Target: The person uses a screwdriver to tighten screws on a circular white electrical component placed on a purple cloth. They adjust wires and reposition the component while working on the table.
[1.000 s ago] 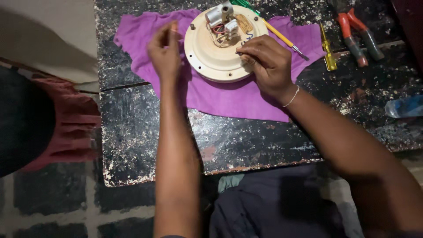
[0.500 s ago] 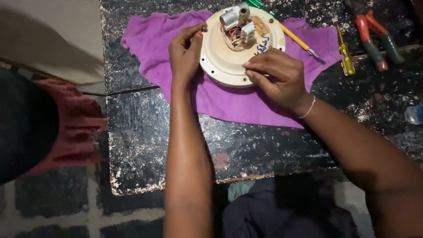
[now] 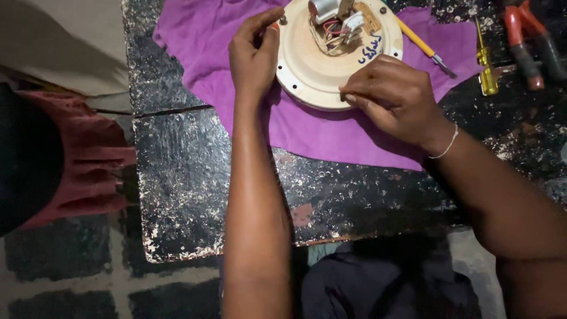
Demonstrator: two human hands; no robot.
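A round cream-coloured disc [image 3: 307,71] with wires and a small metal part at its centre lies on a purple cloth [image 3: 331,130]. My left hand [image 3: 254,53] pinches a small piece at the disc's left rim, by a screw. My right hand [image 3: 393,97] rests on the disc's lower right edge, its fingertips pinched together on the rim. What sits between those fingertips is too small to tell.
The cloth lies on a worn black table [image 3: 195,177]. A yellow-handled screwdriver [image 3: 422,47] lies beside the disc. Farther right are a clear yellow screwdriver [image 3: 485,65] and red-handled pliers [image 3: 528,41]. A reddish cloth [image 3: 77,165] hangs left of the table.
The view has shifted, so the disc and hands sit higher and more central. My left hand moved from the cloth to the disc's left rim. My right hand stays at the lower right edge.
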